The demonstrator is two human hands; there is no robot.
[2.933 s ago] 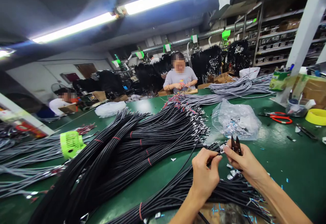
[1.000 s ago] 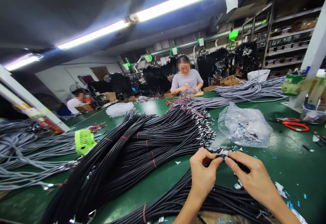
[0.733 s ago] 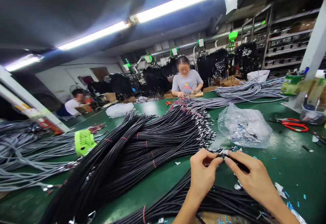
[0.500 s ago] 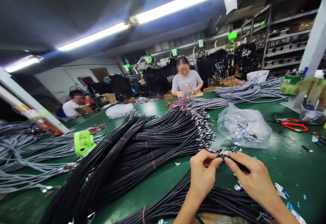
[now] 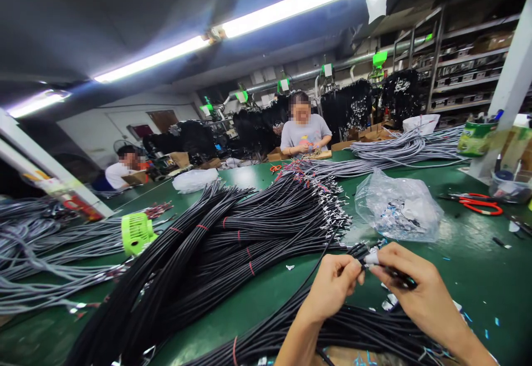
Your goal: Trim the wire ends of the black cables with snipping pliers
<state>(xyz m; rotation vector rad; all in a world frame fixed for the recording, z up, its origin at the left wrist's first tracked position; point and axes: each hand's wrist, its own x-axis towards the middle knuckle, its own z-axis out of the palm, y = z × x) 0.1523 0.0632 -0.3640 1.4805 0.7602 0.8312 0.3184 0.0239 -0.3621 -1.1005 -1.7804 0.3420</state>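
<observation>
My left hand (image 5: pixel 330 288) is closed in a pinch on the end of a thin black cable (image 5: pixel 320 256) that runs up from the pile below. My right hand (image 5: pixel 415 288) is closed too, its fingertips on a small white piece (image 5: pixel 371 258) at that cable's tip, with dark snips (image 5: pixel 399 277) tucked in its palm. The two hands meet above the green table (image 5: pixel 469 277). A large heap of banded black cables (image 5: pixel 233 238) spreads to the left. More black cables (image 5: pixel 353 327) lie under my wrists.
A clear plastic bag of small parts (image 5: pixel 399 208) lies right of the heap. Red-handled scissors (image 5: pixel 477 203), a green tub (image 5: pixel 474 133) and a clear tub (image 5: pixel 509 188) sit far right. A green fan (image 5: pixel 137 233) and grey cables (image 5: pixel 399 147) are on the table. Two other people work beyond.
Both hands have dropped slightly toward me while still pinching the cable tip. The snips, upright 2.9 s ago, now lie folded in my right palm.
</observation>
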